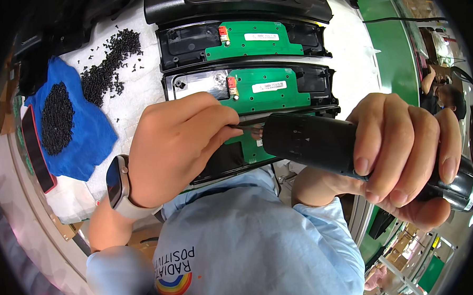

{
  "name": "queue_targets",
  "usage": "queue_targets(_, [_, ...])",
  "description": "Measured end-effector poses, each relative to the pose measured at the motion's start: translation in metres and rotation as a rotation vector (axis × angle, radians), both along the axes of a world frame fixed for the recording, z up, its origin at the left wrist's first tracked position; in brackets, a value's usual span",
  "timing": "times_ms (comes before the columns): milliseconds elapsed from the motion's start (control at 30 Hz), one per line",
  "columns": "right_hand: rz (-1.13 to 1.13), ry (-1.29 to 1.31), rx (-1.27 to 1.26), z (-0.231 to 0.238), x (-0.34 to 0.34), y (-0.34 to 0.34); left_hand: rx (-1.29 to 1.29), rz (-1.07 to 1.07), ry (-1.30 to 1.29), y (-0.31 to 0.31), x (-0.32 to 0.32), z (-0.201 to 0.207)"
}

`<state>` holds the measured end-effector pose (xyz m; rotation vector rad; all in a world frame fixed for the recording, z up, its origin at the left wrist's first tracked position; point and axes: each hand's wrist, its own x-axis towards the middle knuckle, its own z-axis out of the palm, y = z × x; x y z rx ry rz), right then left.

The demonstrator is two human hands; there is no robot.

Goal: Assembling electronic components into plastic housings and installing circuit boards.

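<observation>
My right hand [400, 151] is wrapped round a black electric screwdriver [310, 141], held sideways with its nose pointing left. At the tip of its thin bit, the fingers of my left hand [183, 139] are pinched together. What they hold there is too small and hidden to make out. Beneath both hands lies the nearest black plastic panel [216, 167] with a green circuit board [253, 153], partly covered by my hands and the screwdriver. Just beyond it sits a second panel with a green circuit board [265, 88] and a red connector [231, 85].
A third panel with its circuit board [255, 38] lies farther back, before a long black housing [235, 4]. On the left, small black screws [111, 60] are strewn over white sheeting, and more screws [57, 118] are heaped on a blue cloth [96, 132]. A red-edged phone-like slab [36, 148] lies alongside.
</observation>
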<state>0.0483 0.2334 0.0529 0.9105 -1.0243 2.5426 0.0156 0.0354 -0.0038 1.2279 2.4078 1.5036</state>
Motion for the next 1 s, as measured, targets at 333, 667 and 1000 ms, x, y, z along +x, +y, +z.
queue_targets(333, [-0.102,0.037,0.049,0.000,0.001,0.005,-0.077,0.020,-0.046,0.000,0.001,0.002])
queue_targets(667, [-0.011,-0.123,0.445,0.020,0.008,0.023,-0.130,-0.043,-0.056,-0.001,0.003,0.000])
queue_targets(1000, [-0.040,-0.092,0.472,0.017,0.011,0.015,-0.152,-0.037,-0.018,-0.002,0.003,0.001])
